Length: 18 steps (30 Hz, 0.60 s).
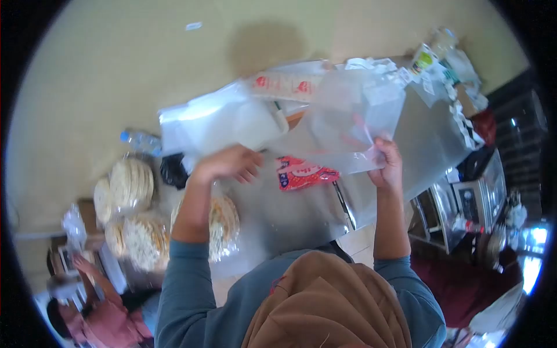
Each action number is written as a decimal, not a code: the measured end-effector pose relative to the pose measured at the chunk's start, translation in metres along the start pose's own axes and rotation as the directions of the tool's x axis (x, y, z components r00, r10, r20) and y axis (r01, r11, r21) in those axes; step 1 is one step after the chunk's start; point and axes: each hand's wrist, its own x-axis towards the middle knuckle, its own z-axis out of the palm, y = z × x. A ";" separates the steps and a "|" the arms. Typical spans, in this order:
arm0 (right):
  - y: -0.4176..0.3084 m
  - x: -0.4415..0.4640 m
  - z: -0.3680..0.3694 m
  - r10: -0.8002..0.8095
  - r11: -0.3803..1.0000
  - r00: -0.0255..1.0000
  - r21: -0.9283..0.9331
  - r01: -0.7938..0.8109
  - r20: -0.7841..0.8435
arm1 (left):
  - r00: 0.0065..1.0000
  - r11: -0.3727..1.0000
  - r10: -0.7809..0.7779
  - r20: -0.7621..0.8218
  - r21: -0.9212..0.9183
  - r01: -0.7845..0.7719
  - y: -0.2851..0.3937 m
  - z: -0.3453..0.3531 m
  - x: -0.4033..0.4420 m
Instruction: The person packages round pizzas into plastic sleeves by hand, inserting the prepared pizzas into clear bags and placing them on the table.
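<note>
"What's the right hand (pixel 387 165) doing?"

"Pinching the lower edge of a clear sheet (pixel 342 130) between thumb and fingers – the sheet spreads from there towards the middle of the table (pixel 272 211)."

"And the left hand (pixel 232 163)?"

"Fingers apart and loosely bent, apparently empty. It's blurred, near the pale plastic (pixel 214 124)."

"What's between the hands?"

"A red packet (pixel 306 174), lying on the table just below the sheet. Farther left are a black bag (pixel 173 171), a bottle (pixel 143 141) and some wrapped stacks (pixel 132 182)."

"So which step is this?"

"Handling the sheet one-handed, I'd judge; whether it's a bag, I can't tell. A two-handed hold would call for the left fingers to close on a free edge – lightly, since it looks thin and floppy"
</note>
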 end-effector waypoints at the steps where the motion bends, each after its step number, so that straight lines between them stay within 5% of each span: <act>1: -0.003 0.001 0.019 -0.104 0.991 0.994 0.078 0.106 -0.021 | 0.995 0.942 0.057 0.087 -0.336 -0.024 0.017 0.041 -0.016; 2: 0.001 0.003 0.007 -0.071 0.991 0.997 0.113 0.067 0.036 | 0.941 0.816 0.329 0.084 -0.526 -0.238 0.013 0.080 -0.016; 4: 0.007 -0.002 0.008 -0.037 0.997 0.995 0.068 0.030 0.095 | 0.830 0.389 0.413 -0.375 -0.751 -0.533 0.039 0.157 0.003; 6: 0.017 -0.008 0.000 -0.007 1.000 0.987 0.030 0.002 0.161 | 0.888 0.104 0.052 -0.457 -0.882 -0.460 0.070 0.172 0.016; 8: 0.030 -0.019 -0.022 -0.005 0.896 0.999 -0.444 0.025 0.045 | 0.861 -0.005 -0.082 -0.503 -0.863 -0.505 0.071 0.173 0.004; 9: 0.027 -0.026 -0.011 -0.001 0.896 0.990 -0.441 0.062 0.138 | 0.845 -0.086 -0.174 -0.506 -0.847 -0.525 0.068 0.178 -0.003; 10: 0.023 -0.034 -0.001 -0.006 0.898 0.974 -0.427 0.106 0.228 | 0.815 -0.110 -0.216 -0.538 -0.816 -0.568 0.061 0.187 -0.008; 12: 0.041 -0.044 -0.037 0.044 0.873 0.957 -0.478 0.103 0.286 | 0.753 0.120 -0.315 -0.578 -0.811 -0.573 0.040 0.205 -0.011; 16: 0.057 -0.060 -0.042 0.172 0.791 0.924 -0.608 0.077 0.340 | 0.639 0.213 -0.447 -0.626 -0.768 -0.603 0.020 0.255 -0.013; 18: 0.073 -0.060 -0.050 0.261 0.756 0.905 -0.654 0.023 0.335 | 0.463 0.273 -0.578 -0.672 -0.694 -0.667 0.011 0.275 -0.016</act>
